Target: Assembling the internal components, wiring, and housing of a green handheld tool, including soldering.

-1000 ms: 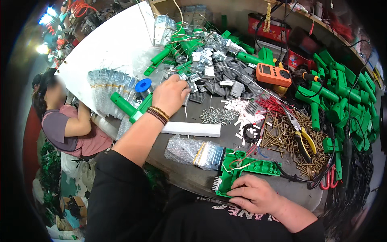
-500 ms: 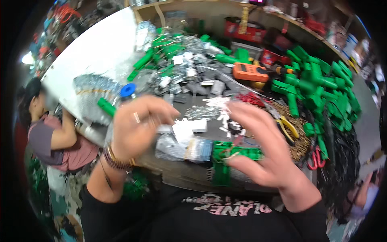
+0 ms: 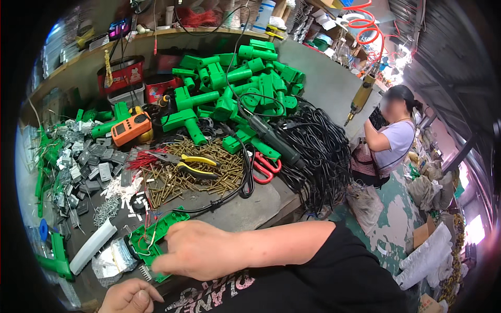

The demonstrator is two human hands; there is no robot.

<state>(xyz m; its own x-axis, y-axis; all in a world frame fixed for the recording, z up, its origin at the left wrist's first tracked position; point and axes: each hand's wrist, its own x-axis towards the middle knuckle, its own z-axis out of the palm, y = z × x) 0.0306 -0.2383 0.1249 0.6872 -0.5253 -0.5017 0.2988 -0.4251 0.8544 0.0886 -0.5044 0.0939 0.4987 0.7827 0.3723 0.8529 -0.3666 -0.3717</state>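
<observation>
A green plastic housing half, open side up with thin wires inside, lies at the bench's near edge. My right hand reaches across its right part with curled fingers and covers some of it; what the fingers hold, if anything, is hidden. Down at the lower edge of the picture, my left hand has its fingers curled in, with nothing visible in them; it is partly cut off. A bubble-wrapped packet and a curved white strip lie to the left of the housing.
Brass screws form a pile beneath yellow-handled pliers. Behind are an orange meter and stacked green housings. Black cables spill off the bench's right side. A screwdriver tool hangs near a seated person.
The view has swung to the right. Both hands were raised with fingers spread; now they are lower and curled, the right one over the green housing half.
</observation>
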